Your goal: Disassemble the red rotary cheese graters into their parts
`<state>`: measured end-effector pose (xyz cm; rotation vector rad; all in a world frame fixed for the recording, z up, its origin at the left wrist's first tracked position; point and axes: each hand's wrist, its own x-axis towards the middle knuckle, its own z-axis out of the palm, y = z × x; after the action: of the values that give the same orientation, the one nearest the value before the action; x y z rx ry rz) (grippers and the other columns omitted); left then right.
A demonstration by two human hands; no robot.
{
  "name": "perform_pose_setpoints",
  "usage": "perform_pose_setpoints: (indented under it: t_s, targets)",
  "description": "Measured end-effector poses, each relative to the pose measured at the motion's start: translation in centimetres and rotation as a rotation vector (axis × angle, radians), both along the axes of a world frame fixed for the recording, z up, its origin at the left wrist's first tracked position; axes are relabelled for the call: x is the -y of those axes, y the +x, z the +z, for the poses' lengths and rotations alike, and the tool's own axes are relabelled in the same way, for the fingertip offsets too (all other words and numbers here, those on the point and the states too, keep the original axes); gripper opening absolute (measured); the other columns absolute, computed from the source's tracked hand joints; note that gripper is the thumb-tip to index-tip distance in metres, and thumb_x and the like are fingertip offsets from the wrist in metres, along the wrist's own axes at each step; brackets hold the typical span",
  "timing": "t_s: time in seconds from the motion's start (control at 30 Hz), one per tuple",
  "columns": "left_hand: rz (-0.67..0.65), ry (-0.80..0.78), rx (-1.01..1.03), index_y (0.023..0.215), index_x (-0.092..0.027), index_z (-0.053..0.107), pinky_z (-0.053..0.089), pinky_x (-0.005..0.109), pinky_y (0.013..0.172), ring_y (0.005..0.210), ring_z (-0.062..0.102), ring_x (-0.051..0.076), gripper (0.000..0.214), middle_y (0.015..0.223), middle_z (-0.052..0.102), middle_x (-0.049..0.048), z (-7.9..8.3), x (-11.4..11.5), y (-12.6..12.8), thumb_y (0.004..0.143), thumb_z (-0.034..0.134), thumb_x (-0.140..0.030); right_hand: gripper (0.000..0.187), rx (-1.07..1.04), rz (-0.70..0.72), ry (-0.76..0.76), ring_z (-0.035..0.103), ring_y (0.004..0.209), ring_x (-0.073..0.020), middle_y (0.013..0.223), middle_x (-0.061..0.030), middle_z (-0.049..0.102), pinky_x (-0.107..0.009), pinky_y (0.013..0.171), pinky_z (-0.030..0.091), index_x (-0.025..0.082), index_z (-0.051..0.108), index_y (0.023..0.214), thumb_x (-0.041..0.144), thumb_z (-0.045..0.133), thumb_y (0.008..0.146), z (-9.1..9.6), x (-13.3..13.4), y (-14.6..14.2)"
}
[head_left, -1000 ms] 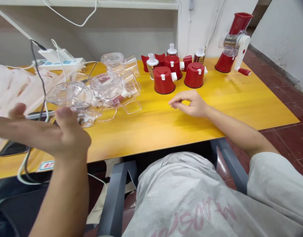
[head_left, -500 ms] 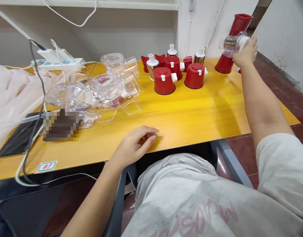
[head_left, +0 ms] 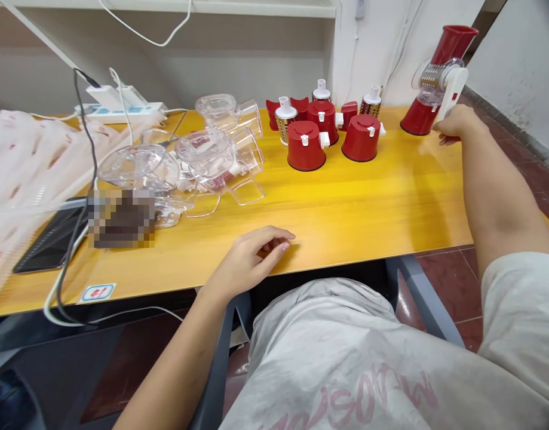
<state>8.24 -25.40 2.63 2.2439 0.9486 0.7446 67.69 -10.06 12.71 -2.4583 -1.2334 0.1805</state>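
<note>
The grater (head_left: 431,74) is being gripped by its crank (head_left: 453,86) at the table's (head_left: 346,215) right end. Leftmost, clear plastic parts (head_left: 205,152) are being bunched together; the left hand (head_left: 251,260) is being rested near the front edge, fingers loosely curled, thumb apart, nothing being held. Red bases (head_left: 306,149) are being left untouched. The right hand (head_left: 463,124) is being closed around the crank's lower end, its knob being hidden. Tipping could be caused by a sideways pull, the base being unsteadied. The grater's body is being kept just beyond and left of that hand.
</note>
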Motion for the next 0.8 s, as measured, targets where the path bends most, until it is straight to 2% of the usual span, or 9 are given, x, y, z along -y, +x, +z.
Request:
perform_pose_setpoints:
  t_s: [0.1,0.2,0.33,0.43,0.6,0.73,0.8]
  targets:
    - [-0.008,0.008,0.011,0.120,-0.019,0.084,0.061,0.026,0.073,0.092,0.081,0.019,0.030,0.115,0.087,0.0090,-0.1,-0.1,-0.1,0.116,0.066,-0.044,0.035,-0.081,-0.020,-0.059,0.072,0.079,0.0004,0.087,-0.0132,0.072,-0.031,0.081,0.043,0.003,0.053,0.081,0.034,0.067,0.091,0.1,1.0,0.2]
    - [-0.009,0.014,0.018,0.120,-0.020,0.084,0.061,0.025,0.073,0.092,0.081,0.019,0.029,0.116,0.087,0.0084,-0.1,-0.1,0.0,0.116,0.067,-0.043,0.037,-0.091,-0.003,-0.046,0.069,0.072,0.0009,0.086,-0.0100,0.072,-0.033,0.080,0.045,0.002,0.058,0.091,0.036,0.071,0.093,0.0,3.2,0.0]
    - [-0.013,0.008,0.021,0.119,-0.020,0.085,0.060,0.026,0.073,0.087,0.080,0.018,0.029,0.114,0.088,0.0075,0.0,-0.1,0.1,0.116,0.067,-0.043,0.037,-0.084,0.053,-0.022,0.063,0.064,0.0021,0.094,-0.0137,0.076,-0.032,0.079,0.051,0.003,0.064,0.109,0.035,0.077,0.097,-0.4,8.1,-0.5]
    - [-0.010,-0.004,0.018,0.118,-0.021,0.085,0.061,0.027,0.072,0.087,0.080,0.019,0.030,0.114,0.088,0.0080,0.1,0.0,0.2,0.115,0.067,-0.044,0.035,-0.110,0.086,-0.018,0.062,0.061,0.0001,0.103,-0.0156,0.080,-0.030,0.074,0.053,0.011,0.064,0.121,0.036,0.076,0.101,-0.8,12.0,-1.0]
    - [0.015,-0.037,0.021,0.119,-0.022,0.085,0.062,0.029,0.072,0.090,0.081,0.021,0.032,0.117,0.088,0.0094,0.1,0.0,0.2,0.114,0.069,-0.049,0.030,-0.159,0.206,-0.011,0.063,0.057,-0.0052,0.101,-0.0086,0.082,-0.027,0.063,0.051,0.020,0.065,0.122,0.031,0.080,0.099,-0.9,17.1,-2.3]
    - [0.017,-0.049,0.070,0.124,-0.022,0.083,0.063,0.031,0.073,0.087,0.080,0.021,0.032,0.113,0.087,0.0097,-0.2,-0.1,0.3,0.113,0.070,-0.049,0.033,-0.185,0.330,-0.011,0.064,0.057,-0.0068,0.107,-0.0063,0.082,-0.027,0.061,0.055,0.023,0.067,0.123,0.037,0.082,0.096,-0.9,19.3,-4.2]
    - [0.004,-0.053,0.125,0.132,-0.022,0.080,0.066,0.032,0.078,0.094,0.081,0.023,0.032,0.114,0.085,0.0099,-0.2,-0.2,0.9,0.112,0.073,-0.047,0.036,-0.186,0.389,-0.024,0.064,0.057,-0.0071,0.110,-0.0063,0.082,-0.028,0.060,0.056,0.023,0.068,0.122,0.044,0.082,0.095,-0.8,20.0,-5.3]
